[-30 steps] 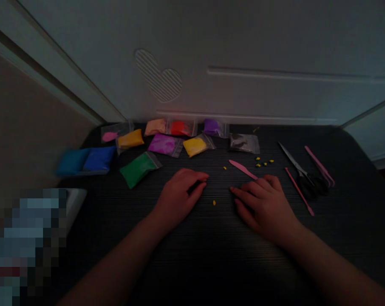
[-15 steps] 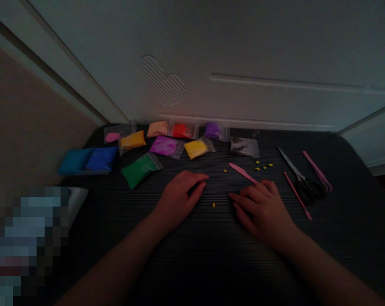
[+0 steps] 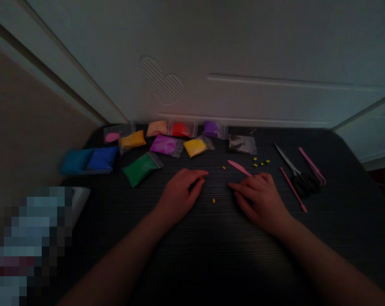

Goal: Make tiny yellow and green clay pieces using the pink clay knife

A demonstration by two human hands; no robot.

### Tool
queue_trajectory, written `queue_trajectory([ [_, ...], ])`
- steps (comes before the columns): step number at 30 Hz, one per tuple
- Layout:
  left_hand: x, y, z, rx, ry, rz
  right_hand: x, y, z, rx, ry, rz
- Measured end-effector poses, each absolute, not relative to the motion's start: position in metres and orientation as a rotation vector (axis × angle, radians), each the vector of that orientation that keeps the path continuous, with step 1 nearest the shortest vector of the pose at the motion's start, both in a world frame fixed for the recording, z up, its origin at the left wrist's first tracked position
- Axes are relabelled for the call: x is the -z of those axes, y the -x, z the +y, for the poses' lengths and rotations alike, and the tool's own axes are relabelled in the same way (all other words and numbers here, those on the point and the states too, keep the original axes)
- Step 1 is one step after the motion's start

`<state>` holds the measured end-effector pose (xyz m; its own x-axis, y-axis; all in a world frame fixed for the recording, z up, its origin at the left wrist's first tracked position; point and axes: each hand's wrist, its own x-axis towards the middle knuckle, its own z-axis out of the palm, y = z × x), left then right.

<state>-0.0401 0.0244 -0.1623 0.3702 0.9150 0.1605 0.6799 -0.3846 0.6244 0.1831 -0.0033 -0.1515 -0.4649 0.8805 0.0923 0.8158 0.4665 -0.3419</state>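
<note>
My left hand rests on the dark ribbed table, thumb and forefinger a little apart with nothing between them. Opposite it lies my right hand, forefinger stretched out, other fingers partly curled, palm down. A small yellow piece lies on the table between the two hands. Another tiny yellow bit sits farther back. Just beyond my right hand is a pink plastic knife, its near end hidden by the fingers. Several small yellow-and-green pieces are grouped behind that hand.
Bags of coloured clay line the back, among them green, yellow, magenta and blue. On the right lie scissors, a thin pink tool and pink tweezers. A white panel rises behind the table.
The view has shifted slightly, moving the tools and right hand a little up and left in the picture. Both hands keep nearly the same pose, and the small pieces stay in place.
</note>
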Motion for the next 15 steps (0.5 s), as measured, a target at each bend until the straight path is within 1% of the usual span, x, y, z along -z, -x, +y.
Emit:
queue_trajectory([
  [15,0.1625,0.0407,0.0237,-0.685,-2.167,1.358,0.1504,-0.1751,-0.0076,-0.298,1.399,-2.568],
])
